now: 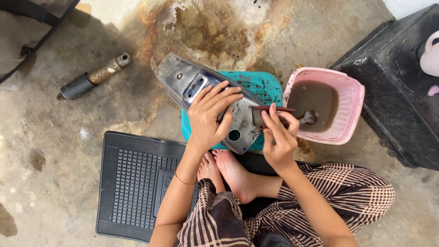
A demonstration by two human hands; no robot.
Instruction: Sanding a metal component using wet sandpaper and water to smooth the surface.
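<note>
**Two hands working a grey panel beside a basin of muddy water**

Far left of the hands, at the upper corner, a dark bag [27, 32] is lying on the stained concrete floor [68, 183]. Nearer, up and left of the left hand, a shock absorber [93, 77] with a black coil and rusty body is lying loose. Below the left forearm, a black ribbed rubber mat [135, 183] is lying flat, the person's bare feet resting at its right edge.

The left hand [209, 118] is lying palm down, fingers spread and loosely curled, pressing on a grey plastic panel [185, 80]. No label is readable on the panel; a small rectangular inset is showing just above the fingertips, a round hole just right of the wrist. The panel is resting tilted across a teal plastic stool [263, 84], under and between both hands.

The right hand [278, 137] is pinching closed around a thin reddish-brown brush handle [274, 109], which is reaching toward the basin.

Just right of the right hand, a pink plastic basin [352, 105] is holding murky brown water [315, 98]; the brush's far end is dipping in it. Farther right, a black plastic part [393, 91] is sitting, wet-looking, with a pale pink object [432, 52] at the frame edge.
</note>
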